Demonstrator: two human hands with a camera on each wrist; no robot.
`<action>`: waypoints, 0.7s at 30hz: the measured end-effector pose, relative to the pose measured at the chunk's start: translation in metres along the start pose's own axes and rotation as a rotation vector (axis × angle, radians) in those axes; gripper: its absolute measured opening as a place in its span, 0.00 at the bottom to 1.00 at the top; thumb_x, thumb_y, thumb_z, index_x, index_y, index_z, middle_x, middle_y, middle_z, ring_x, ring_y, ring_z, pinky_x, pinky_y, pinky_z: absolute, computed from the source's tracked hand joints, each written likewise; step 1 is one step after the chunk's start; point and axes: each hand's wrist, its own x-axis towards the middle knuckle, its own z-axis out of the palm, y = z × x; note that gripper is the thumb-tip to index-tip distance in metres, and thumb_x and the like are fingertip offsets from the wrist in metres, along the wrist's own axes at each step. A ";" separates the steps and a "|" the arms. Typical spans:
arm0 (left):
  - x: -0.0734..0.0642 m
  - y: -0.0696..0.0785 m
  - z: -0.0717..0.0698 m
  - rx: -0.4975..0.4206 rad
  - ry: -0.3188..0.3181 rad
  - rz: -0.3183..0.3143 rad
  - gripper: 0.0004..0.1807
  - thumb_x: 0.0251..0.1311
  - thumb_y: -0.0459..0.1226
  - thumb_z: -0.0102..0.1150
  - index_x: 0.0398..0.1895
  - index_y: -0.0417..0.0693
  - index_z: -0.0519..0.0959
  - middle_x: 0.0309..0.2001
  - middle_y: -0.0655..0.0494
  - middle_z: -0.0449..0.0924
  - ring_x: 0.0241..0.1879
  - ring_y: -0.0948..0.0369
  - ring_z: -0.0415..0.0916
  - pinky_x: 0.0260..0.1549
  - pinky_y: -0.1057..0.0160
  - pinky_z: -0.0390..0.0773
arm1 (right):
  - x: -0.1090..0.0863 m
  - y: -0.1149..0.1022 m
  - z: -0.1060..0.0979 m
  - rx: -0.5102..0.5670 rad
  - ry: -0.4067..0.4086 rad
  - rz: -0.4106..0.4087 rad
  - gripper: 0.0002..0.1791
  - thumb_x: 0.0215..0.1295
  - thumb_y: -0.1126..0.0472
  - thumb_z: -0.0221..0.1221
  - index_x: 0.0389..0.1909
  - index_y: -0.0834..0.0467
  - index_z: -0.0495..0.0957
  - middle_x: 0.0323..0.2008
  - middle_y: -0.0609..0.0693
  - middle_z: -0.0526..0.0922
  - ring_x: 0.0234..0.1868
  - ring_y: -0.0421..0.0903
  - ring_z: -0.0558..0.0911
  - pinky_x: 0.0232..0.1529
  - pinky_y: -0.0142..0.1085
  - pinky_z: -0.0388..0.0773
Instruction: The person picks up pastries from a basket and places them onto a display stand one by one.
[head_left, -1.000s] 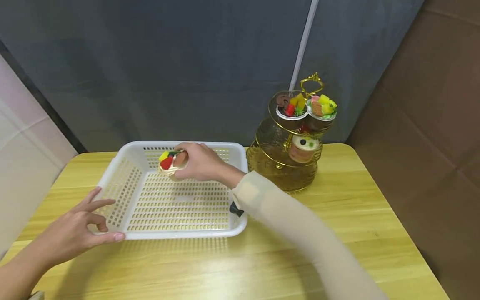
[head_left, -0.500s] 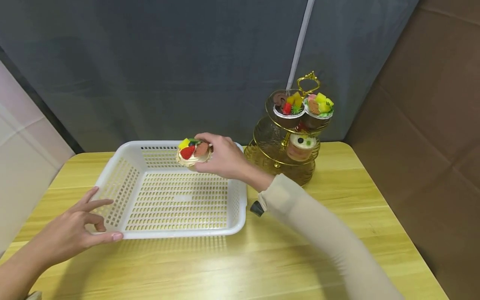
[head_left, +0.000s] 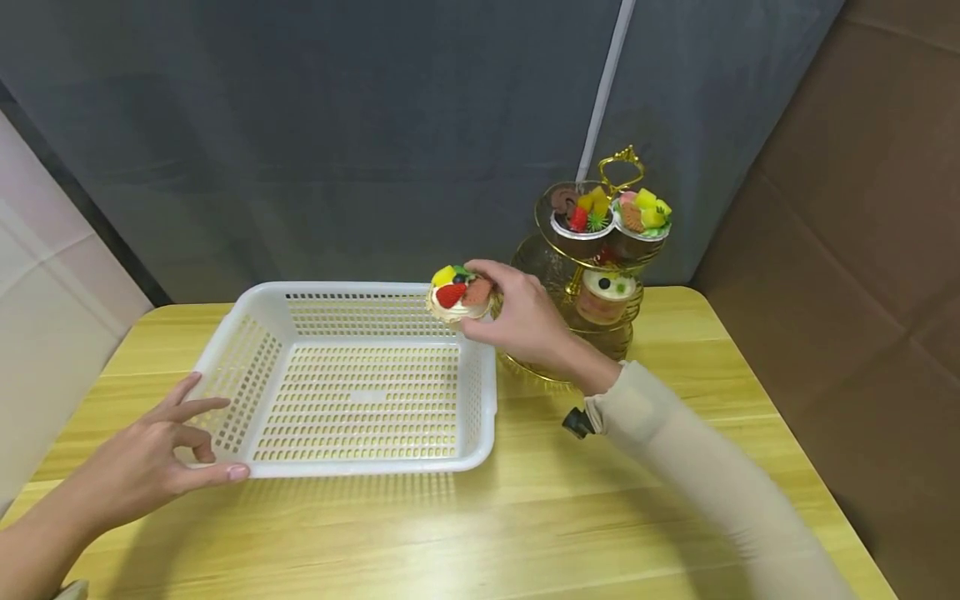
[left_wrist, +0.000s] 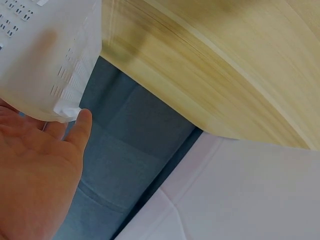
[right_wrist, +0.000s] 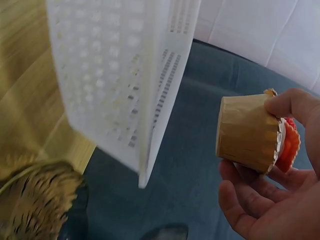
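My right hand [head_left: 525,321] holds a fruit-topped cupcake [head_left: 457,293] in a tan paper cup [right_wrist: 247,133], lifted above the far right corner of the white perforated basket [head_left: 480,392]. A gold three-tier stand [head_left: 592,283] lies just right of that hand, with two fruit cupcakes [head_left: 611,218] on its top tier and a cream one [head_left: 606,296] on the middle tier. My left hand [head_left: 161,454] rests with straight fingers against the basket's near left corner [left_wrist: 65,107]. Nothing lies inside the basket.
The yellow wooden table [head_left: 600,517] carries the basket and stand. A grey cloth backdrop [head_left: 337,142] hangs behind, with a white pole [head_left: 603,92] above the stand. Brown board [head_left: 862,250] closes off the right, a pale panel [head_left: 45,300] the left.
My right hand has carried the cupcake up out of the basket and rightward, toward the gold stand. The left hand and basket have stayed put.
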 end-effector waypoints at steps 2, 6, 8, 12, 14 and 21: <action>0.000 0.000 0.000 -0.002 -0.002 -0.002 0.21 0.42 0.54 0.78 0.12 0.64 0.72 0.58 0.37 0.77 0.78 0.45 0.37 0.27 0.49 0.73 | -0.005 0.005 -0.005 -0.016 0.032 -0.008 0.36 0.52 0.58 0.69 0.65 0.57 0.73 0.52 0.48 0.82 0.44 0.44 0.79 0.47 0.41 0.74; 0.000 -0.001 0.001 -0.006 -0.001 0.001 0.20 0.42 0.53 0.78 0.13 0.64 0.72 0.58 0.36 0.77 0.78 0.46 0.36 0.28 0.45 0.73 | -0.014 0.016 -0.014 -0.025 0.091 0.004 0.36 0.52 0.59 0.70 0.65 0.58 0.73 0.53 0.50 0.81 0.43 0.44 0.79 0.46 0.41 0.74; 0.000 -0.002 0.001 -0.004 0.000 0.004 0.20 0.42 0.53 0.78 0.13 0.64 0.72 0.58 0.37 0.77 0.78 0.46 0.36 0.27 0.46 0.73 | -0.017 0.019 -0.018 -0.023 0.123 0.008 0.36 0.51 0.59 0.70 0.65 0.57 0.73 0.51 0.50 0.81 0.39 0.43 0.79 0.42 0.39 0.75; -0.001 -0.003 0.001 -0.006 0.000 0.007 0.20 0.42 0.53 0.78 0.13 0.64 0.72 0.58 0.37 0.77 0.78 0.45 0.37 0.26 0.48 0.73 | -0.021 0.024 -0.023 -0.019 0.184 0.013 0.35 0.50 0.61 0.69 0.64 0.57 0.73 0.45 0.49 0.80 0.34 0.43 0.78 0.36 0.37 0.75; -0.001 -0.003 0.001 -0.008 -0.002 0.005 0.20 0.42 0.53 0.78 0.13 0.64 0.72 0.58 0.37 0.77 0.78 0.46 0.36 0.26 0.48 0.72 | -0.023 0.026 -0.025 -0.011 0.208 0.019 0.35 0.50 0.62 0.69 0.63 0.57 0.73 0.42 0.48 0.81 0.32 0.43 0.78 0.35 0.36 0.75; 0.000 -0.003 0.004 -0.020 -0.004 0.006 0.20 0.43 0.53 0.77 0.13 0.65 0.72 0.58 0.37 0.77 0.78 0.46 0.36 0.28 0.43 0.74 | -0.031 0.031 -0.032 -0.054 0.270 0.043 0.35 0.50 0.62 0.69 0.63 0.57 0.74 0.36 0.48 0.82 0.28 0.42 0.80 0.33 0.36 0.77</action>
